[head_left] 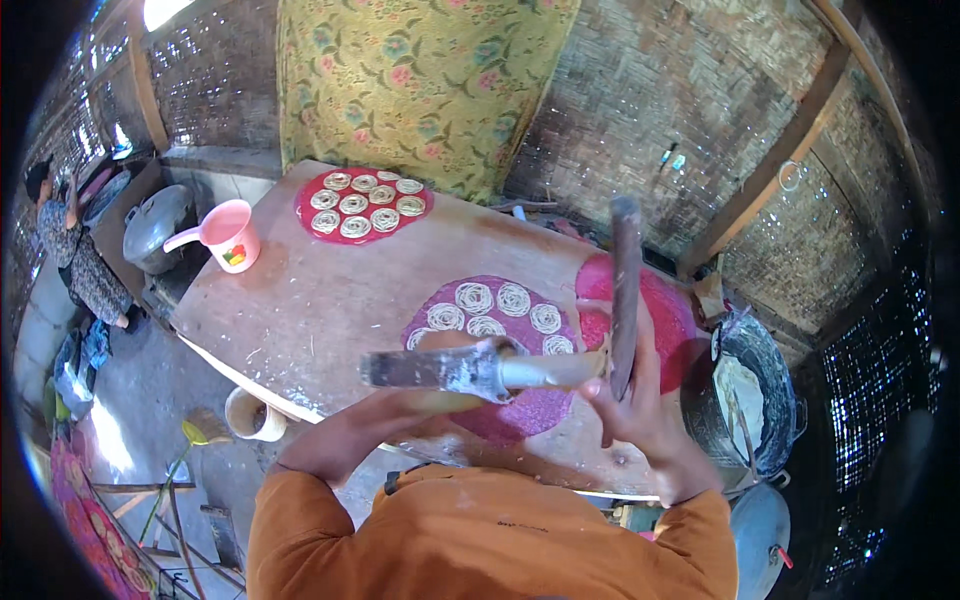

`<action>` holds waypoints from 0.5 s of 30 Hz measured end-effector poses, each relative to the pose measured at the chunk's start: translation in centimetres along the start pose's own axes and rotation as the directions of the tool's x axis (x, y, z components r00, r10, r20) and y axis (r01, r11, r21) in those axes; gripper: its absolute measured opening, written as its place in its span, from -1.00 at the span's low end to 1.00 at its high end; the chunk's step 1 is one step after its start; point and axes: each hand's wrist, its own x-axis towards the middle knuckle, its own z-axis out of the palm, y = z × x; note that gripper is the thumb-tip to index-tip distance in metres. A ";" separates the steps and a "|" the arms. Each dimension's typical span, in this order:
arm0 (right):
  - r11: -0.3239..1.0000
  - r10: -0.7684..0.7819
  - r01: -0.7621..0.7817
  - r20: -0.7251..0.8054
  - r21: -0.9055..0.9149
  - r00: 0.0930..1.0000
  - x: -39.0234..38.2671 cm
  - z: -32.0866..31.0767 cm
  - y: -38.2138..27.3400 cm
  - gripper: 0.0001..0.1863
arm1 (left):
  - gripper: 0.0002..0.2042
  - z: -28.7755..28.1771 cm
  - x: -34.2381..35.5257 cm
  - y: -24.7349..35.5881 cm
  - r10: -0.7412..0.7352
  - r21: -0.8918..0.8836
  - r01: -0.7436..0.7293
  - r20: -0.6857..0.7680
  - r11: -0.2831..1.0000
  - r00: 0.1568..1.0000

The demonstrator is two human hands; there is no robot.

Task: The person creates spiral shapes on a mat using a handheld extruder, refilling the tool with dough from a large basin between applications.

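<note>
In front of my chest is a hand press with a dough-smeared tube (488, 370), a wooden bar (415, 368) on its left and a pale cylinder (545, 371) running rightward. A second dark wooden bar (624, 290) crosses its right end. My left hand (447, 342) is closed round the tube side, mostly hidden behind it. My right hand (645, 400) grips the second bar, its thumb on the near side. Below the press lies a round purple mat (515, 415) bearing several white noodle coils (474, 298). The press hides part of that mat.
A red mat (305, 205) with several coils lies at the table's (290, 300) far left, near a pink dipper (230, 235). Another red mat (665, 310) is at right, beside a dark basin (790, 400) of white dough (738, 395). A person (80, 240) stands far left.
</note>
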 end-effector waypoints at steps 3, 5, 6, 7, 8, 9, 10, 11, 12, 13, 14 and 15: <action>0.991 0.009 0.008 0.128 -0.135 0.992 1.0 0.4 -0.6 0.01 | -0.64 0.8 -0.8 -1.6 0.133 0.273 -0.124 -0.013 0.954 0.991; 0.961 -0.071 0.132 0.247 -0.242 0.967 1.6 0.8 -0.3 -0.02 | -0.61 1.3 -0.4 -2.3 0.093 0.081 -0.098 0.069 0.992 0.993; 0.961 -0.062 0.127 0.254 -0.246 0.965 1.9 1.1 -0.2 -0.02 | -0.58 1.7 -0.1 -2.7 0.076 -0.102 -0.060 0.162 0.993 0.984; 0.969 0.029 0.044 0.288 -0.244 0.957 2.0 1.5 -0.1 -0.02 | -0.58 2.2 0.1 -3.0 0.073 -0.114 -0.055 0.160 0.992 0.984; 0.973 0.065 0.007 0.302 -0.231 0.951 2.2 1.8 0.1 -0.02 | -0.60 2.9 0.3 -3.2 0.126 -0.149 -0.102 0.166 0.984 0.978; 0.975 0.102 -0.033 0.315 -0.218 0.944 2.4 2.2 0.2 -0.03 | -0.61 3.6 0.5 -3.5 0.181 -0.185 -0.149 0.170 0.971 0.969; 0.974 0.114 -0.042 0.324 -0.222 0.939 2.5 2.2 0.4 -0.03 | -0.63 4.5 0.6 -4.1 0.233 -0.223 -0.194 0.169 0.955 0.958; 0.971 0.172 -0.100 0.348 -0.217 0.921 2.6 2.0 0.5 0.00 | -0.70 5.3 0.7 -5.2 0.276 -0.178 -0.250 0.136 0.952 0.951; 0.964 0.230 -0.158 0.373 -0.215 0.899 2.7 1.8 0.7 0.04 | -0.70 5.9 0.9 -5.9 0.274 -0.193 -0.247 0.132 0.950 0.953; 0.959 0.252 -0.178 0.375 -0.220 0.892 2.5 1.1 1.0 0.04 | -0.63 5.0 1.4 -4.7 0.071 -0.260 0.004 0.278 0.966 0.958; 0.888 0.345 -0.438 0.425 0.142 0.837 2.5 0.3 1.7 0.10 | -0.56 3.5 1.4 -3.4 -0.137 -0.278 0.270 0.418 0.922 0.898; 0.726 0.373 -0.588 0.515 0.356 0.772 2.4 -0.8 2.2 0.10 | -0.53 1.5 1.7 -1.5 -0.120 -0.379 0.303 0.437 0.874 0.891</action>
